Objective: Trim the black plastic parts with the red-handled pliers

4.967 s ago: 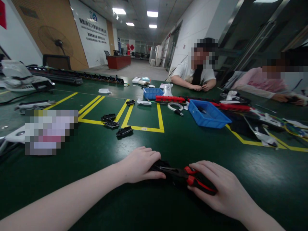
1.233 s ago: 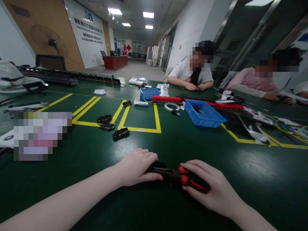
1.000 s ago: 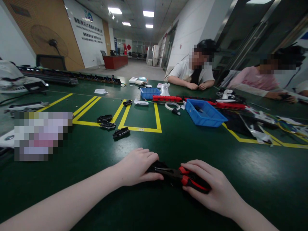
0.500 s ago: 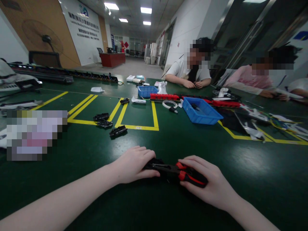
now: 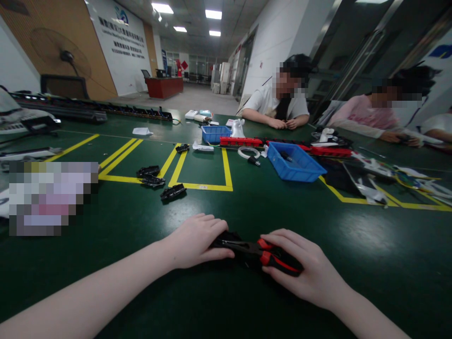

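Note:
My right hand (image 5: pixel 303 263) is closed round the red and black handles of a pair of long-nose pliers (image 5: pixel 265 252). Their dark jaws point left, toward my left hand (image 5: pixel 203 241). That hand grips a black plastic part (image 5: pixel 233 238), which lies low over the green table; fingers and pliers hide most of its shape. The plier tips lie against or just over this part beside my left thumb; whether they pinch it I cannot tell. Several similar black parts, among them one black clip-like piece (image 5: pixel 173 192), rest farther up the table.
Yellow tape (image 5: pixel 215 188) marks rectangles on the green table (image 5: pixel 148 292). A larger blue bin (image 5: pixel 296 162) and a smaller blue bin (image 5: pixel 216 133) stand beyond, near red strips (image 5: pixel 241 141) and a coiled white cable (image 5: pixel 249 153). Across the table sits a person in white (image 5: pixel 300 106).
Hands, pliers and black part hold almost the same place. The whole view has shifted very slightly.

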Tool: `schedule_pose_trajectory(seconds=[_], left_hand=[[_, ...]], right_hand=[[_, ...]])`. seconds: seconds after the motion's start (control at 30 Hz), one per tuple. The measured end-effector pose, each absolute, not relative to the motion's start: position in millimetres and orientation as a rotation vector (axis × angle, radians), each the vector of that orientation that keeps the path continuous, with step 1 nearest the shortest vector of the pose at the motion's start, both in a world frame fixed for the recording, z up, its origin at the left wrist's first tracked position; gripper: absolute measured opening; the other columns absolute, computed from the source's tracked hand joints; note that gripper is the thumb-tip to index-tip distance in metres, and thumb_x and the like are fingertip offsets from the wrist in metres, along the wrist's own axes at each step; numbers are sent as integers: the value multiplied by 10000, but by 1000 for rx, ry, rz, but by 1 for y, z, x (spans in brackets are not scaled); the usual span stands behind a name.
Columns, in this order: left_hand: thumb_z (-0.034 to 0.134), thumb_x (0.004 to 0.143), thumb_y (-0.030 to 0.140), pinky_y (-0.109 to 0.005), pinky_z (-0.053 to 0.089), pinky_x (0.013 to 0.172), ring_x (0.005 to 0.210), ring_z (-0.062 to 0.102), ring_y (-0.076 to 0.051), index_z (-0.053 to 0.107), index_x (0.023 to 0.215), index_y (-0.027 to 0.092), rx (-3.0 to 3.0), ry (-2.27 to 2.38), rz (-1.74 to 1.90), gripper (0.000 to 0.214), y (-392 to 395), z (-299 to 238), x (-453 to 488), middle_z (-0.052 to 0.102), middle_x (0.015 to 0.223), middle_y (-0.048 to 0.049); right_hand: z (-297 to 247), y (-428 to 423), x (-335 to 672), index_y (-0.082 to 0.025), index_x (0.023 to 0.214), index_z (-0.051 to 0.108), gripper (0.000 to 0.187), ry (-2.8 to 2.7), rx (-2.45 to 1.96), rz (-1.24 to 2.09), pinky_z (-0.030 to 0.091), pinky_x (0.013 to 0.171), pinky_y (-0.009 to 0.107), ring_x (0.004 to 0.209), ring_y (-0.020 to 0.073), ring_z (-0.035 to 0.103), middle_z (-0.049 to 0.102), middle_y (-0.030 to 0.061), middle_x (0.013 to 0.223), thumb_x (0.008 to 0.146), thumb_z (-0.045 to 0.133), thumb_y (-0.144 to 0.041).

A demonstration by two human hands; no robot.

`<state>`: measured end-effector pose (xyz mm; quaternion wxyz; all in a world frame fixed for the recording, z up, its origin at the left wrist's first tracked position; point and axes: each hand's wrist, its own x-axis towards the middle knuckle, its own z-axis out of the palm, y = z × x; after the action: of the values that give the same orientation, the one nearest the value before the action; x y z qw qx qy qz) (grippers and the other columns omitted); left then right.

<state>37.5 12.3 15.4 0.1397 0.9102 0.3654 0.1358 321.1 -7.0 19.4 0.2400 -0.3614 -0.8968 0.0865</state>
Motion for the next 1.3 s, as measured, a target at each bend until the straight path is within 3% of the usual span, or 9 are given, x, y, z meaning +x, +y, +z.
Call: schedule_pose_trajectory(seconds=[0.47,1.3], left_hand=[[499,935,575,-317,428,678,792,611,-219,539,966,186,2646,1042,391,393,13,14,37,634,872,-36],[497,931,588,-318,439,678,788,612,-217,551,982,187,2635,1047,384,408,13,15,37,642,876,-43]], right_hand=[[22,-4,324,-223,1200,601,383,-2484,-940,126,586,758,321,913,201,684,695,86,1069,829,644,-308],[21,-5,321,-234,1196,621,401,-2458,-1000,234,600,781,337,926,210,696,700,83,1076,804,673,-301]])
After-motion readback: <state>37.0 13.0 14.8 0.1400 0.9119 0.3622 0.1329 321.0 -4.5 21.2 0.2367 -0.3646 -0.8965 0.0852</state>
